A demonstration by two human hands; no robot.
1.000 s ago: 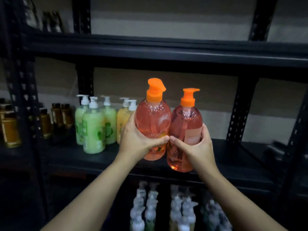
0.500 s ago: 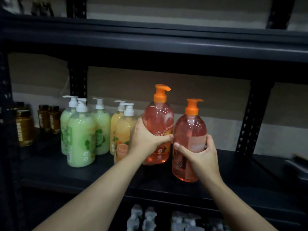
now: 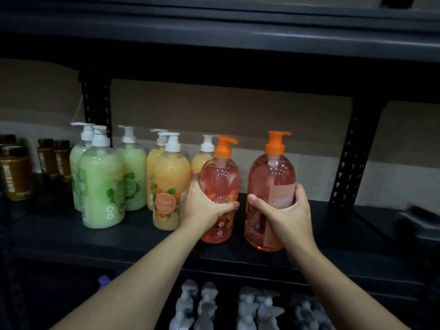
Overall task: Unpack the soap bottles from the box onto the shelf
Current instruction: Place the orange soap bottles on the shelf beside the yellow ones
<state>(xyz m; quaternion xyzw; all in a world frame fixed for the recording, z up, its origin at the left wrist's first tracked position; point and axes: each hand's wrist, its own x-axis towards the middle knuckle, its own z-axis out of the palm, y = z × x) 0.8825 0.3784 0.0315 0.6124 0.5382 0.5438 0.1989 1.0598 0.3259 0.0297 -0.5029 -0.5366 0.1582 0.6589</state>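
Note:
Two orange soap bottles with orange pumps stand upright on the black shelf (image 3: 333, 236). My left hand (image 3: 204, 206) grips the left orange bottle (image 3: 220, 177) around its middle. My right hand (image 3: 288, 215) grips the right orange bottle (image 3: 271, 177), which shows its back label. Both bottle bases appear to rest on the shelf board near its front edge. The box is out of view.
Left of my hands stand three yellow peach bottles (image 3: 170, 182) and three green bottles (image 3: 102, 184) with white pumps. Brown jars (image 3: 15, 172) sit at the far left. A black upright post (image 3: 352, 151) rises at the right. White spray bottles (image 3: 250, 308) fill the shelf below.
Both hands have carried the orange bottles forward and down onto the shelf. The view has moved closer, and the two bottles now stand slightly further apart.

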